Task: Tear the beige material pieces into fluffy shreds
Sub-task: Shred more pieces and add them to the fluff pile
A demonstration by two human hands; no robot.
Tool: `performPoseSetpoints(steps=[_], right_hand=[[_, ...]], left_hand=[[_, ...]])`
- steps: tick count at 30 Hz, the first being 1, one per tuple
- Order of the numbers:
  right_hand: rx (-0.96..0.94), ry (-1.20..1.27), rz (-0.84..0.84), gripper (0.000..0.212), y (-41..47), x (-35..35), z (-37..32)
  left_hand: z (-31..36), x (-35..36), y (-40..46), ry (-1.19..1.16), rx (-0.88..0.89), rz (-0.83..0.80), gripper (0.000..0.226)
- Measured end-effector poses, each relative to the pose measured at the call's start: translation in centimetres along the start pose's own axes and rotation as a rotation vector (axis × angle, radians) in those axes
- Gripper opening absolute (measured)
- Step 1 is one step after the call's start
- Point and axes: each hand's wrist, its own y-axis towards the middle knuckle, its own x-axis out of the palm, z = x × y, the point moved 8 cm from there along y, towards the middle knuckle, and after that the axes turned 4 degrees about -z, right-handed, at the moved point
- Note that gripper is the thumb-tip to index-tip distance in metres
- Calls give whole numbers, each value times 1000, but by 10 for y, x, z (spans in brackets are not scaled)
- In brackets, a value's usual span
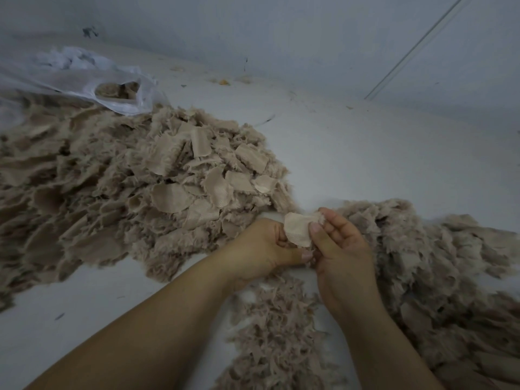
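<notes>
Tearing step: left hand (264,246) and right hand (337,243) each pinch 1 beige piece (297,228) between fingertips. Next, likely: pull apart, drop shreds.

A single head-worn wide-angle view is looking forward and down, from close above, at the left hand (260,244) and right hand (342,249) low in the frame. It is facing a white floor (351,153) running to a wall (281,32) at the top, the edges bending with the lens.
</notes>
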Motion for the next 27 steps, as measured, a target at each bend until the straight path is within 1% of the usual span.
performPoseSetpoints(steps=[3,4,5,7,9,10,11,12,13,14,16,19,21,23,24,26,27], right_hand=[[-14,-9,15,22,-3,0,-4],[-25,-8,21,22,-3,-1,-6],[-35,-10,22,22,-3,-3,-7],[-44,-13,20,22,-3,-5,-10],[-33,6,9,24,-2,-5,-10],[-20,13,-4,25,-2,-4,-9],[-7,18,-24,26,-3,-2,-7],[3,28,-49,27,-4,1,-6],[9,44,-77,28,-5,4,-5],[12,59,-103,29,-5,7,-5],[20,63,-130,32,-5,10,-4],[41,22,-127,36,-4,10,-2],[47,1,-129,30,-5,11,-1],[36,-41,-119,23,-7,10,-3],[24,-64,-96,24,-7,8,-4],[6,-84,-13,27,-6,1,-6],[-5,-71,29,24,-6,-3,-7]], left_hand=[[2,-4,-2,77,-6,-22,21],[1,-6,-4,131,-29,-42,25],[0,-8,-5,185,-47,-88,25],[-1,-6,-10,273,-88,-237,13],[1,-4,-16,329,-113,-342,4],[2,-2,-17,339,-103,-374,14],[4,0,-17,329,-91,-392,28],[5,1,-16,292,-89,-388,43],[6,0,-14,239,-88,-341,55],[6,-4,-11,181,-87,-262,58],[6,-12,-6,110,-68,-101,50],[2,-16,-4,87,-25,29,37],[-2,-17,-3,92,-26,56,34],[-3,-17,-3,76,-28,40,27],[-3,-17,-2,64,-26,22,26],[-5,-17,-3,46,-37,-33,32],[-6,-17,-4,32,-46,-50,32]])
